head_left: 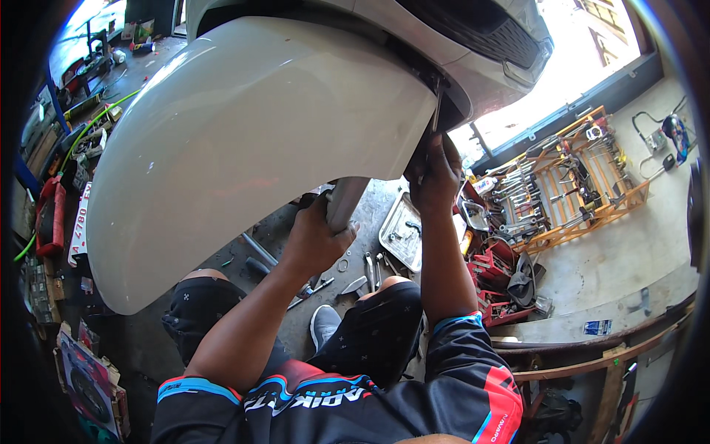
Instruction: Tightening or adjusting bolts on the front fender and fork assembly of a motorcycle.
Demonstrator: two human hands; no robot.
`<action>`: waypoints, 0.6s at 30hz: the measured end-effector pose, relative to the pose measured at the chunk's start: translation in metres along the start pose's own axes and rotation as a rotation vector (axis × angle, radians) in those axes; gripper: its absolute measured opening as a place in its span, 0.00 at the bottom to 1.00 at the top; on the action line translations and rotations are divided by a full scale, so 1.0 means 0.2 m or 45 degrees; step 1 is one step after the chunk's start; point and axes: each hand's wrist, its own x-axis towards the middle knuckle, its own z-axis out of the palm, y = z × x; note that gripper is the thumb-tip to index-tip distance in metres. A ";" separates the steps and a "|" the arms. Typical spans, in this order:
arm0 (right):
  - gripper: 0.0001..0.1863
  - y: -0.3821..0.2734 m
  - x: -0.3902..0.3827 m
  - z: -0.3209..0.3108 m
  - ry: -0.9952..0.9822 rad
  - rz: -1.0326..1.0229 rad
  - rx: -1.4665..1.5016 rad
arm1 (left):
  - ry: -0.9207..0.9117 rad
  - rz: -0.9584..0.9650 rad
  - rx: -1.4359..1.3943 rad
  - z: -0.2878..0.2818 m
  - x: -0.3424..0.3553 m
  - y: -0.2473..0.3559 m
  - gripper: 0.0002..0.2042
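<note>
A large, glossy off-white car fender (pixel 244 126) hangs in front of me, its rounded end toward the lower left. My left hand (pixel 319 233) is closed round the narrow pale strip (pixel 346 203) below the fender's inner edge. Higher up, my right hand (pixel 436 174) is closed beside the fender's right corner, close to the white car (pixel 473 44). A thin metal shaft (pixel 438 107) rises from its fingers into the dark gap between fender and car. The tool's handle is mostly hidden by that hand.
Beneath my hands, a white tray (pixel 384 235) with small parts and several hand tools lie on the floor by my shoe (pixel 324 325). An orange rack (pixel 569 185) of wrenches and a red toolbox (pixel 495 285) stand right. A red jerrycan-like object (pixel 50 214) sits left.
</note>
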 end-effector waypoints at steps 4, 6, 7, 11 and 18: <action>0.15 -0.06 -0.08 0.14 0.109 0.063 -0.040 | 0.026 0.011 -0.010 0.00 0.00 -0.01 0.24; 0.15 -0.10 -0.10 0.15 0.144 0.111 -0.031 | 0.003 0.019 -0.060 0.00 0.00 -0.01 0.24; 0.15 -0.11 -0.11 0.16 0.163 0.165 -0.010 | -0.002 0.021 -0.103 0.00 0.00 -0.01 0.24; 0.11 -0.15 -0.14 0.20 0.254 0.277 0.010 | 0.033 0.061 -0.052 0.01 0.01 -0.01 0.22; 0.10 -0.27 -0.27 0.46 0.392 0.373 0.206 | 0.060 0.119 -0.032 0.02 0.01 -0.03 0.20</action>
